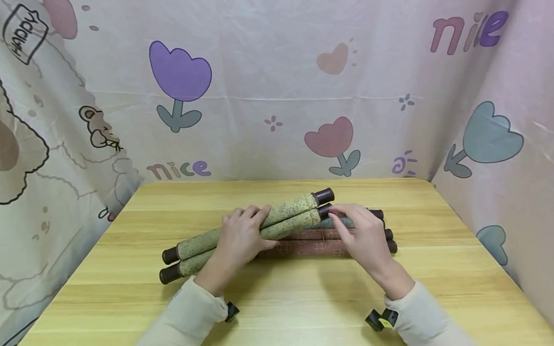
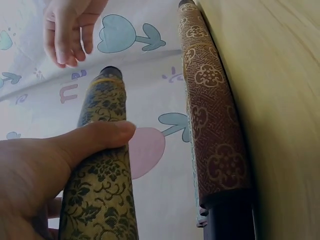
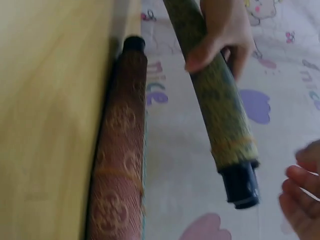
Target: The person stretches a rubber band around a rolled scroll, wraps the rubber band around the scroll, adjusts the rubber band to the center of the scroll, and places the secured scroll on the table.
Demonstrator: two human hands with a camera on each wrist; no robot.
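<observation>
Two yellow-green patterned scrolls (image 1: 292, 225) with dark knobs lie side by side, tilted up to the right in the head view. My left hand (image 1: 240, 236) grips both near their middle, its thumb on the near side. Just off their right-hand knobs is my right hand (image 1: 364, 236), its fingers loosely bent. The right wrist view shows these right fingers (image 3: 302, 185) apart from the dark knob (image 3: 240, 185), with nothing between them. Beneath and behind the green pair, red-brown scrolls (image 1: 305, 249) and a teal scroll (image 1: 346, 222) rest on the table, partly hidden.
The light wooden table (image 1: 286, 320) carries all the scrolls. A printed cloth (image 1: 253, 90) hangs along its back and sides. Thin bands (image 3: 117, 173) go round the rolled scrolls. Small black devices (image 1: 381, 320) sit at both wrists.
</observation>
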